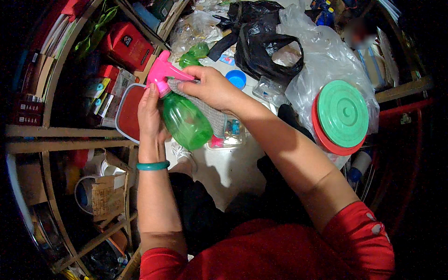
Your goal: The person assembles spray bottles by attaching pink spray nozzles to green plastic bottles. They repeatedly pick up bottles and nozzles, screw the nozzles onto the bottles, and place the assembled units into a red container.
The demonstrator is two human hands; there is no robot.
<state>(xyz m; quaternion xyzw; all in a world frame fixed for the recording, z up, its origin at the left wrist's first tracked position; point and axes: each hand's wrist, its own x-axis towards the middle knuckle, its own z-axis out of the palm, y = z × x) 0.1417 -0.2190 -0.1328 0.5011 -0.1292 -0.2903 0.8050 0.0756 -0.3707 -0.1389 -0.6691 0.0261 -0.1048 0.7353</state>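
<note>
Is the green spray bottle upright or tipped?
Tipped: the spray bottle leans, pink head up-left, base down-right, held by the left hand.

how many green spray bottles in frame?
2. One green spray bottle with a pink head, gripped by left hand and right hand; a second green bottle lies behind it. Clutter may hide more.

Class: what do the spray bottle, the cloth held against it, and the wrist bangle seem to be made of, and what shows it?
Spray bottle: glossy green see-through body, pink head, likely plastic. Cloth: grey, matte, looks knitted or woven. Bangle: smooth green ring, glass, stone or plastic; cannot tell.
</note>
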